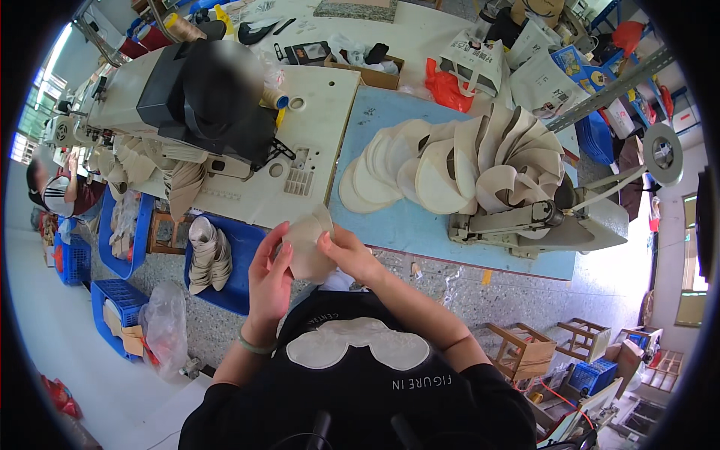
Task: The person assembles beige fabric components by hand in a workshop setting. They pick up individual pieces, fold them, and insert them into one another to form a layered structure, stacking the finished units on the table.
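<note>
In front of my chest I hold a curved beige shoe upper piece (pixel 306 251) with both hands. My left hand (pixel 268 274) grips its left side, thumb and fingers bent around the edge. The right side is pinched by my right hand (pixel 349 256), its thumb on the near face; the fingers behind are partly hidden. Just beyond stands an industrial sewing machine (pixel 150 90) on a pale worktop (pixel 315 120). Many similar beige pieces (pixel 442 169) lie fanned out in an overlapping row on the blue tabletop (pixel 375 225) to the right.
A grey bench machine (pixel 540 225) stands at the table's right edge. Below left, a blue bin (pixel 244 277) holds stacked beige uppers (pixel 208 259). More blue crates (pixel 120 296) and a clear plastic bag (pixel 165 330) are farther left. Wooden stools (pixel 517 349) stand right. Another person (pixel 60 187) sits far left.
</note>
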`<state>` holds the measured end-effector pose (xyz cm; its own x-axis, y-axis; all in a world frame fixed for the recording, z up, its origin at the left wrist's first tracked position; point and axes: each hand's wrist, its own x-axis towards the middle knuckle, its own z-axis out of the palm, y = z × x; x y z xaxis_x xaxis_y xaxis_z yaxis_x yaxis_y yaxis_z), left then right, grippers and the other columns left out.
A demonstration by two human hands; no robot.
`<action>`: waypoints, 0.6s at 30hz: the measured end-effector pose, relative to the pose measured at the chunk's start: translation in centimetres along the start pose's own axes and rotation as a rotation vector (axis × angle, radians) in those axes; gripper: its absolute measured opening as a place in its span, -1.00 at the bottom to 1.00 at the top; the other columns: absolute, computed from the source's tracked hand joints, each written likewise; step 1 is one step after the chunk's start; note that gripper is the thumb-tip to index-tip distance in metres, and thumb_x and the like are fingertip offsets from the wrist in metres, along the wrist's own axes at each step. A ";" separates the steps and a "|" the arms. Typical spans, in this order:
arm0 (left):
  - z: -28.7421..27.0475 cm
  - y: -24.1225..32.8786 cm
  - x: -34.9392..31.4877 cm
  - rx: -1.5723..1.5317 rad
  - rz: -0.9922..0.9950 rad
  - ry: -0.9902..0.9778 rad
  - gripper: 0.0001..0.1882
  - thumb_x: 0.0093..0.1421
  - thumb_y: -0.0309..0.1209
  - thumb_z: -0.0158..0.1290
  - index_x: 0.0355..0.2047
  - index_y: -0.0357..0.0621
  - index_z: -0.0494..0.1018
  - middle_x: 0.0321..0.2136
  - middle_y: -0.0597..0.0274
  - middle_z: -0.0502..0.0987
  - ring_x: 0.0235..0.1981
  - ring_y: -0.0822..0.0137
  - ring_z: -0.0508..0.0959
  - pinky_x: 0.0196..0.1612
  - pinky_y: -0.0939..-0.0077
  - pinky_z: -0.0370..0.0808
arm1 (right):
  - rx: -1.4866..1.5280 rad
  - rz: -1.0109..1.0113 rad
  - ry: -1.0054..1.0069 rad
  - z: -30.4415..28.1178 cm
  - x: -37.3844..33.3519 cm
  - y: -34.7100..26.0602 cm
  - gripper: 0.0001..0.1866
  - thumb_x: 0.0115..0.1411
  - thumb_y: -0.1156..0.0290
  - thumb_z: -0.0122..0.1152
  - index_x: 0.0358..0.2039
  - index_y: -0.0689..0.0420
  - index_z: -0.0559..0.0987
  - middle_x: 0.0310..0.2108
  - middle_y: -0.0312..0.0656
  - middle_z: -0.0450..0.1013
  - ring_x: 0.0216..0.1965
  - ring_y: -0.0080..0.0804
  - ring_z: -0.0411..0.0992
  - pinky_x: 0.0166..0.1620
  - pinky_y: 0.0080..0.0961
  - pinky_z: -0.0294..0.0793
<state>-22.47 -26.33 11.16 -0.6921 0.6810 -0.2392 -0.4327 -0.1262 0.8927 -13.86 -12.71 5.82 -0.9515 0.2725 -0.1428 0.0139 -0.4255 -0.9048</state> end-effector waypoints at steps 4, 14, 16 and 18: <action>-1.9 0.4 0.4 0.639 0.050 -0.040 -0.50 0.25 -0.51 0.01 0.18 -0.28 0.17 -0.14 0.19 0.42 -0.09 0.42 0.42 -0.01 0.53 0.35 | 0.023 0.020 -0.067 -0.2 0.4 -0.8 -0.39 0.11 0.09 0.30 0.04 0.24 0.40 -0.12 -0.16 0.45 -0.10 -0.47 0.40 -0.03 -0.47 0.40; -1.8 -1.4 5.1 -0.115 -0.091 0.203 -0.63 0.30 -0.40 -0.04 0.09 -0.19 0.25 -0.19 0.30 0.42 -0.17 0.40 0.45 -0.10 0.50 0.40 | -0.404 -0.006 -0.043 -4.3 10.2 -10.3 -0.53 -0.05 0.34 0.42 -0.12 0.18 0.51 -0.25 -0.20 0.54 -0.21 -0.49 0.51 -0.12 -0.49 0.49; -2.4 -2.5 6.3 -0.078 -0.148 0.180 -0.66 0.29 -0.39 -0.04 0.05 -0.20 0.29 -0.21 0.30 0.42 -0.18 0.42 0.45 -0.13 0.50 0.41 | -0.543 0.029 -0.050 -6.2 13.8 -14.1 -0.46 -0.15 0.28 0.47 -0.13 0.16 0.52 -0.23 -0.15 0.55 -0.23 -0.42 0.53 -0.13 -0.46 0.49; -2.2 -3.4 6.9 0.016 -0.183 0.162 -0.74 0.28 -0.39 -0.02 -0.06 -0.22 0.38 -0.29 0.30 0.46 -0.25 0.45 0.46 -0.18 0.54 0.41 | -0.969 -0.081 0.054 -7.8 19.0 -14.1 -0.43 -0.19 0.25 0.46 -0.12 0.14 0.52 -0.26 -0.12 0.55 -0.26 -0.26 0.54 -0.17 -0.38 0.50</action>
<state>-27.03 -22.80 5.69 -0.6871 0.5669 -0.4544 -0.5511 0.0010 0.8344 -29.71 5.18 12.75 -0.9456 0.3195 -0.0616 0.2187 0.4841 -0.8472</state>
